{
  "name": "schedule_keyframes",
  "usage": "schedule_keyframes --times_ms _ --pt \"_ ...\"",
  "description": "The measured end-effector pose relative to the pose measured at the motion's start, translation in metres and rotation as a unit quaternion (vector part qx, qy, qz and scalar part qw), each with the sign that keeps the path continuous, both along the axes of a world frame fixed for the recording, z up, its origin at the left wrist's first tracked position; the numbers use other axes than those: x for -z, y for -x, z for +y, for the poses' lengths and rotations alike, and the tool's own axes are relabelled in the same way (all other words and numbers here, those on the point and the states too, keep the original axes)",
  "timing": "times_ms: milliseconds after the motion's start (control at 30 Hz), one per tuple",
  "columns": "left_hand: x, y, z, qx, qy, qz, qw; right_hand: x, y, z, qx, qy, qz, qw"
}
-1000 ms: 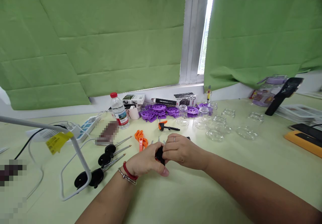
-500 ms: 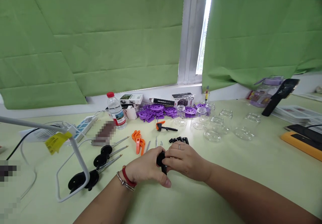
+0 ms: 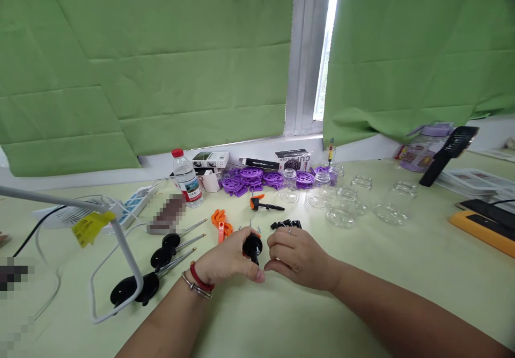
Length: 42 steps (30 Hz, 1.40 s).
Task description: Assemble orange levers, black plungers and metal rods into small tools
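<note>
My left hand point(image 3: 231, 258) is closed around a black round part with a short stem point(image 3: 252, 246), its disc turned partly toward me. Just to the right, my right hand point(image 3: 301, 258) has its fingers curled together, apart from that part; whatever may be in its fingertips is hidden. Small black pieces point(image 3: 295, 224) lie right behind the right hand. Orange plastic pieces point(image 3: 221, 224) are beyond the left hand. Farther back lies an orange and black clamp point(image 3: 266, 205). Several black round bases with metal rods point(image 3: 161, 256) rest to the left.
A white tubular stand point(image 3: 124, 250) rises at the left, near a red-capped water bottle point(image 3: 187, 181) and a power strip point(image 3: 139, 205). Purple plastic parts point(image 3: 250, 174) and boxes line the wall. Clear glass jars point(image 3: 346, 207) stand at right, before an orange-edged object point(image 3: 483, 229).
My right hand has come off the black round part and drawn slightly right. My left hand has shifted a little left with the part, tilting it so its disc shows more.
</note>
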<state>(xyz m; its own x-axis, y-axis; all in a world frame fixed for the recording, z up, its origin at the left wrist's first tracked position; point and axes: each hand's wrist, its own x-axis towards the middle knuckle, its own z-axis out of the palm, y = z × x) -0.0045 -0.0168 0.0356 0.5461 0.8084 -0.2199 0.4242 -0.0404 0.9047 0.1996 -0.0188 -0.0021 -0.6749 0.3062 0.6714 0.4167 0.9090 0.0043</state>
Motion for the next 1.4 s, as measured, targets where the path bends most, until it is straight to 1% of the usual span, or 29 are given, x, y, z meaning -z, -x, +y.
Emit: schedule_keyframes --times_ms 67,167,300,433,533,700,767,800,833,867,900,933,967,1000,1033,1067,1100,1133,1200,1300,1367,1400 --pt "-0.001 0.001 0.0 0.001 0.001 0.001 1.0 0.0 0.0 0.0 0.004 0.007 -0.005 1.0" --pt "-0.001 0.001 0.001 0.002 -0.002 0.002 1.0 -0.001 0.001 0.0 -0.009 0.019 -0.005 1.0" --pt "0.0 0.002 0.0 0.003 -0.006 0.0 1.0 -0.002 0.002 0.001 -0.005 0.052 -0.004 0.999" --pt "0.002 0.003 0.001 0.006 -0.005 -0.006 1.0 -0.002 0.002 0.001 -0.003 0.068 -0.012 0.998" --pt "0.002 0.003 0.001 0.006 -0.004 -0.002 1.0 -0.001 0.002 0.002 0.004 0.072 -0.012 0.997" --pt "0.0 0.001 0.0 0.005 0.002 -0.008 1.0 0.001 0.001 0.002 -0.002 0.078 0.011 0.997" --pt "-0.001 0.001 0.0 0.005 0.001 -0.011 1.0 0.0 0.001 0.002 -0.016 0.104 0.02 0.994" --pt "-0.001 0.002 0.0 0.004 -0.001 -0.011 1.0 0.0 0.001 0.001 -0.023 0.135 0.032 0.99" --pt "-0.001 0.002 0.001 0.003 -0.004 -0.01 1.0 -0.001 0.002 -0.001 -0.027 0.187 0.05 0.981" --pt "-0.002 0.002 0.0 0.003 -0.008 -0.01 1.0 -0.003 0.003 -0.003 -0.031 0.267 0.071 0.96" --pt "-0.002 0.002 0.0 0.005 -0.012 -0.008 1.0 -0.005 0.005 -0.007 -0.038 0.371 0.095 0.923" --pt "-0.002 0.001 0.0 0.008 -0.016 -0.006 1.0 -0.006 0.008 -0.01 -0.047 0.483 0.12 0.866" --pt "-0.001 0.001 -0.001 0.011 -0.021 -0.004 1.0 -0.008 0.011 -0.014 -0.064 0.594 0.142 0.789" --pt "-0.001 0.0 -0.002 0.014 -0.026 -0.001 1.0 -0.01 0.015 -0.019 -0.081 0.681 0.169 0.708" --pt "-0.001 0.0 -0.003 0.019 -0.034 0.003 0.999 -0.011 0.02 -0.023 -0.095 0.735 0.195 0.642" --pt "-0.001 -0.001 -0.004 0.022 -0.048 0.01 0.999 -0.012 0.024 -0.027 -0.105 0.765 0.222 0.596" --pt "-0.001 -0.002 -0.006 0.025 -0.067 0.019 0.997 -0.012 0.027 -0.031 -0.106 0.779 0.248 0.566" --pt "-0.002 -0.002 -0.007 0.026 -0.088 0.029 0.995 -0.013 0.031 -0.034 -0.101 0.785 0.269 0.548" --pt "-0.003 -0.002 -0.008 0.029 -0.125 0.056 0.99 -0.013 0.036 -0.038 -0.078 0.789 0.296 0.533" --pt "-0.001 0.0 -0.007 0.044 -0.136 0.074 0.987 -0.011 0.039 -0.04 -0.041 0.797 0.293 0.527" --pt "0.005 0.003 -0.004 0.051 -0.131 0.056 0.989 -0.009 0.038 -0.037 -0.025 0.801 0.283 0.527" --pt "0.008 0.004 -0.001 0.044 -0.134 0.039 0.989 -0.008 0.037 -0.035 -0.019 0.799 0.284 0.529"
